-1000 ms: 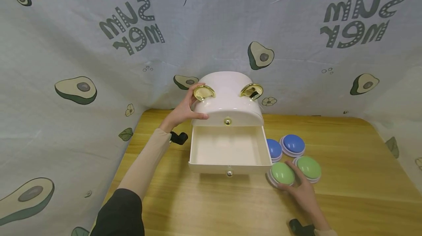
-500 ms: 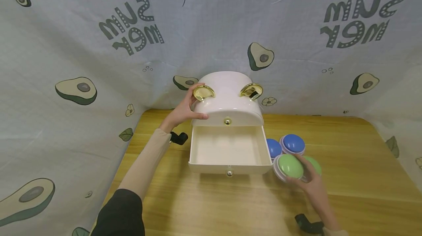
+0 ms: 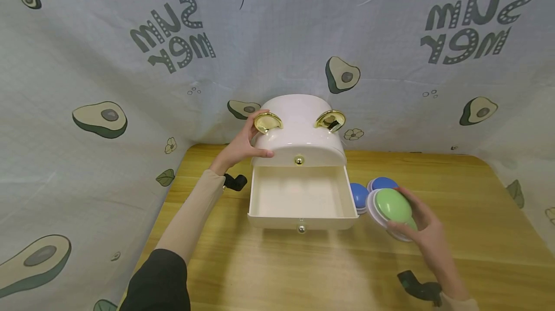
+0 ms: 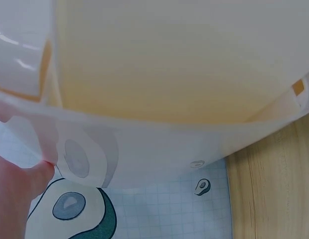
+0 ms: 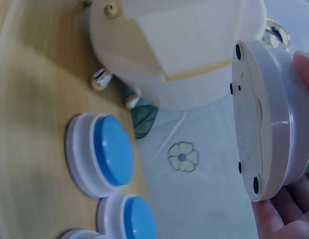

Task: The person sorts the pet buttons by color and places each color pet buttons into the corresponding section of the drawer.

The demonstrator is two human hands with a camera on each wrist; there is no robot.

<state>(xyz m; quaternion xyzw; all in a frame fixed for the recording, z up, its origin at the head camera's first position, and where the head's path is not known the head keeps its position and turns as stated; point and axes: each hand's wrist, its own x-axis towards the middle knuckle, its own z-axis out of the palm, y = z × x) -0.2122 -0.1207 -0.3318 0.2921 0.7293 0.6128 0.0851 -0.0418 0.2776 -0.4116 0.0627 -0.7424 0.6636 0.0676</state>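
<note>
A white drawer box (image 3: 299, 108) with gold ears stands at the back of the table, its lower drawer (image 3: 299, 223) pulled out and bare inside. My left hand (image 3: 239, 149) holds the box's left side, thumb on the front and fingers beside the ear. To the right, my right hand (image 3: 429, 234) grips a round green push button (image 3: 393, 205) with a white base, lifted off the table and tilted. Its underside (image 5: 251, 119) shows dark feet in the right wrist view. Behind it, a second green button (image 3: 411, 224) is mostly hidden.
Two blue push buttons stand right of the drawer: the nearer blue button (image 3: 359, 195) is close to its side, the other blue button (image 3: 383, 183) farther back, partly covered. A printed cloth (image 3: 277, 36) hangs right behind the wooden table (image 3: 277, 272).
My right hand has picked up the front green button and carried it up and to the right, past the other green one. The left hand and the box have stayed put.
</note>
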